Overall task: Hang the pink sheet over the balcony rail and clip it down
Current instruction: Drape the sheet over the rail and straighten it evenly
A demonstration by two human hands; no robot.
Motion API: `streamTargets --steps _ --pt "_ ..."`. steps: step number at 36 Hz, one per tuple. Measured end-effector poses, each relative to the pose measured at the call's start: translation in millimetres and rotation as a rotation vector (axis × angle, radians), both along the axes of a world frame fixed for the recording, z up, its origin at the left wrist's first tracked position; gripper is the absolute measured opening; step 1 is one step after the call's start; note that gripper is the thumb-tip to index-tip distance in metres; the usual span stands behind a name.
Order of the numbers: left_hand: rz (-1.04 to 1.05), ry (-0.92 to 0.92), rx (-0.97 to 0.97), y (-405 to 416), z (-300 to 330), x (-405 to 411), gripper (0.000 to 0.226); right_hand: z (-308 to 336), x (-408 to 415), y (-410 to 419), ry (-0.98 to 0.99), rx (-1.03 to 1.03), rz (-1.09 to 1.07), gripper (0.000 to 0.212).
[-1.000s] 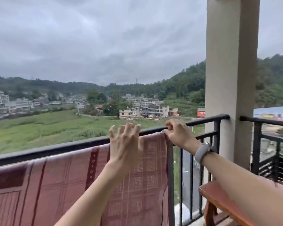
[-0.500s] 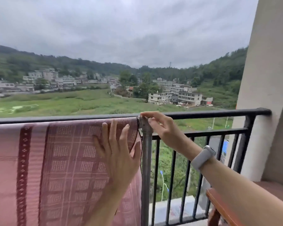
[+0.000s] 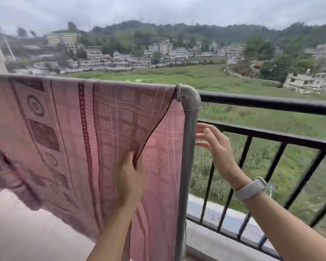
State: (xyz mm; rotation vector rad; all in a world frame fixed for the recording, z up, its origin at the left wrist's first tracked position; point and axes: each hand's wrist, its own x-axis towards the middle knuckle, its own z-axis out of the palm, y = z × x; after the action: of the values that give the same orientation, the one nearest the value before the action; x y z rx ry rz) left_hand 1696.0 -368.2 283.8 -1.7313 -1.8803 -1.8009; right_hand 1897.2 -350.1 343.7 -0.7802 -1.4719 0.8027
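The pink patterned sheet [image 3: 68,132] hangs over a grey metal pipe rail [image 3: 188,98] that bends down at an elbow into a vertical post. My left hand [image 3: 129,178] grips the near layer's right edge, pulling it left so the back layer shows behind it. My right hand [image 3: 214,146] hovers with fingers spread just right of the post, holding nothing; a pale watch sits on that wrist. No clip is in view.
The black balcony railing [image 3: 271,103] with vertical bars runs off to the right behind the post. A low concrete ledge [image 3: 224,223] lies at its foot. Fields, buildings and hills lie beyond. The floor shows at lower left.
My right hand has let go of the sheet's top corner and dropped beside the post. My left hand went from lying flat on the sheet to gripping its edge. The view swung left.
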Motion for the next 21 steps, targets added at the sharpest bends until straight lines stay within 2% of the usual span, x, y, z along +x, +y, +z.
streamTargets --steps 3,6,8,12,16,19,21 --pt "0.128 -0.100 -0.056 -16.4 -9.7 7.7 0.016 -25.5 11.5 -1.5 -0.067 -0.054 0.073 0.026" --pt "0.291 -0.097 0.014 -37.8 4.8 11.0 0.025 -41.9 24.5 -1.9 -0.106 -0.081 0.123 0.023" --pt "0.343 -0.095 0.049 -55.5 20.1 15.2 0.021 -48.3 30.5 -1.3 -0.134 -0.079 0.156 0.025" --pt "0.292 -0.166 0.038 -85.5 38.6 53.8 0.020 -55.6 36.1 3.0 -0.185 -0.080 0.201 0.023" --pt "0.222 -0.122 0.002 -101.5 32.7 98.4 0.027 -62.6 38.7 9.3 -0.189 -0.084 0.234 0.023" --pt "0.209 -0.124 -0.010 -103.0 20.6 103.8 0.017 -68.0 37.9 11.2 -0.222 -0.078 0.263 0.025" --pt "0.204 -0.115 -0.031 -101.0 5.8 97.3 0.019 -73.4 37.3 12.5 -0.272 -0.078 0.287 0.026"
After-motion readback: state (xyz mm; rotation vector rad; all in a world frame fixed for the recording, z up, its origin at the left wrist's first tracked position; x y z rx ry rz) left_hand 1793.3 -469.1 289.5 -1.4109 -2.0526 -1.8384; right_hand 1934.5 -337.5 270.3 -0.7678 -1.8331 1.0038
